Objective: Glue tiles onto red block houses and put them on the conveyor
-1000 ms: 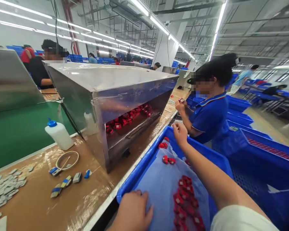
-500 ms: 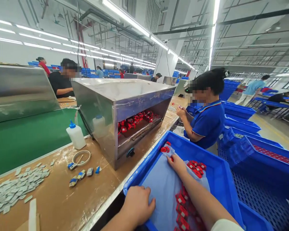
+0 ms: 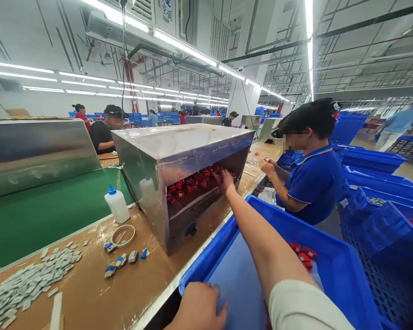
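My right hand [image 3: 225,182] reaches into the open front of a metal box [image 3: 161,192], at the right end of a heap of small red parts [image 3: 192,182]. Its fingers look spread, though blur and shade soften them; I see nothing held. My left hand [image 3: 203,305] is curled over the near-left rim of a blue plastic bin [image 3: 206,250], thumb pointing inward. A pale blue sheet [image 3: 241,275] lines the bin. More red parts [image 3: 304,256] lie on the lining at the right, partly hidden by my right forearm.
On the bench [image 3: 124,293] lie many flat grey pieces [image 3: 30,279], a tape ring [image 3: 123,235], and a white bottle with a blue cap [image 3: 117,206]. A co-worker in a blue shirt [image 3: 316,183] sits beyond the bin. Stacked blue bins [image 3: 378,183] stand to the right.
My right hand has moved from the red parts in the blue bin up and left into the metal box. My left hand stays on the bin rim. The view has shifted slightly.
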The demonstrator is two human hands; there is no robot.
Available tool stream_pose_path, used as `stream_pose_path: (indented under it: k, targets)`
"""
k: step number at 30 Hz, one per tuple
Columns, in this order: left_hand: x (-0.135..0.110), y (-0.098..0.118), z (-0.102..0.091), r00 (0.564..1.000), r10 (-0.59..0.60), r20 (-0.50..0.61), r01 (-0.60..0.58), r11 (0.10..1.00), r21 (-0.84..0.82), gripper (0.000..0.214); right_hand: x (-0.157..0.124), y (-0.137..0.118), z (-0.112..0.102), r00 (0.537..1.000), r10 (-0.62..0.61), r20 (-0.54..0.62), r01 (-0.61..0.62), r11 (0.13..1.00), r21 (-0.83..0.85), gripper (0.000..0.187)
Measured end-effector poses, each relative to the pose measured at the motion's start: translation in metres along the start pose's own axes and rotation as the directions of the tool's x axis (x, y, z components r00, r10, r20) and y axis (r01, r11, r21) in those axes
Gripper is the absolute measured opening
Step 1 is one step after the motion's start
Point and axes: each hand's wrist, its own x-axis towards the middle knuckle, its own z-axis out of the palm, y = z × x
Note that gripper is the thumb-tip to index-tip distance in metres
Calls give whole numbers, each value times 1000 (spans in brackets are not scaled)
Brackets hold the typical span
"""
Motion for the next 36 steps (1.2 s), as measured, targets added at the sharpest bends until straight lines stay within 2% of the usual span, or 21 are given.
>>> stream_pose_path:
  k: [2, 4, 7, 9, 11, 13, 16, 19, 20, 23, 29, 33, 36]
  targets:
    - [-1, 1, 0, 1000, -1, -2, 1, 1000, -11, 41, -30, 26, -20, 998, 60, -33, -62, 997, -45, 41]
    - [-2, 1, -2, 1000, -8, -8, 8, 1000, -30, 40, -79, 55, -45, 990, 133, -37, -137, 985, -108, 43]
    - [-3, 2, -3, 1000, -9, -6, 9, 999, -51, 38, -159, 88, -74, 982, 162, 97, -141, 972, -189, 35]
    - [-3, 2, -4, 1000, -1, -3, 1, 999, -53, 39, -199, 98, -78, 966, 154, 208, -109, 970, -216, 29]
    - [-3, 2, -4, 1000, 3, -6, -3, 999, -52, 39, -221, 101, -72, 935, 186, 300, -93, 950, -299, 37]
    - [-3, 3, -4, 1000, -2, -5, 2, 999, -47, 39, -226, 102, -63, 903, 271, 332, -103, 890, -445, 53]
    - [-1, 2, -3, 1000, -15, 21, 16, 999, -34, 40, -213, 108, -56, 832, 443, 335, -158, 767, -621, 71]
    - [3, 1, -2, 999, -13, 50, 15, 1000, -22, 39, -193, 120, -57, 725, 560, 400, -179, 715, -676, 74]
    - [4, 1, -2, 998, -12, 61, 13, 1000, -17, 39, -188, 124, -57, 706, 571, 420, -172, 713, -680, 72]
    - [8, 2, -3, 994, -16, 112, 16, 1000, 3, 38, -177, 135, -59, 690, 583, 428, -171, 706, -688, 63]
    - [13, 0, -3, 989, -26, 147, 22, 999, 23, 36, -177, 148, -65, 649, 680, 341, -286, 634, -719, 48]
    - [14, -3, -1, 993, -10, 119, 7, 1000, 24, 37, -182, 156, -78, 632, 679, 374, -344, 678, -650, 48]
    - [13, -1, -4, 992, -18, 125, 13, 999, 34, 38, -183, 160, -90, 627, 691, 359, -464, 702, -539, 48]
